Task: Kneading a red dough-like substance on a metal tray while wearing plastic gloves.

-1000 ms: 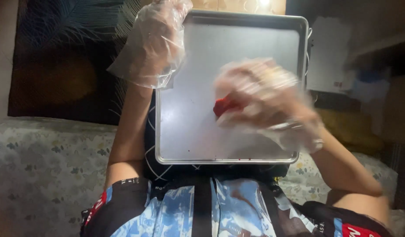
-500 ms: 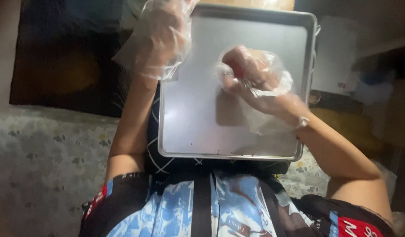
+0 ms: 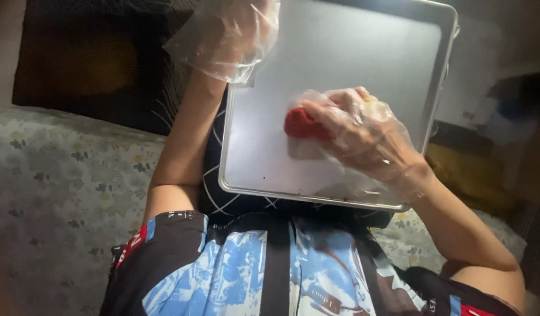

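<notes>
Views: one only, head-worn.
Position: above the lap, on the wearer's head.
Facing: steeply down past the chest, toward the metal baking tray [image 3: 363, 64] resting on the lap.
Nearness: close; tray fills the upper middle, left hand [image 3: 232, 35] cut by the top edge.
Edges: patterned seat cover [image 3: 59, 193] at left, dim, perhaps a sofa.
Shared ground: none, single view.

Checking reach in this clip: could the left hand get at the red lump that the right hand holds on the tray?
Probably yes. The left hand grips the tray at its far left corner, and bare tray lies between it and the red lump. The right hand covers the lump's right side only; its left side is open.
</notes>
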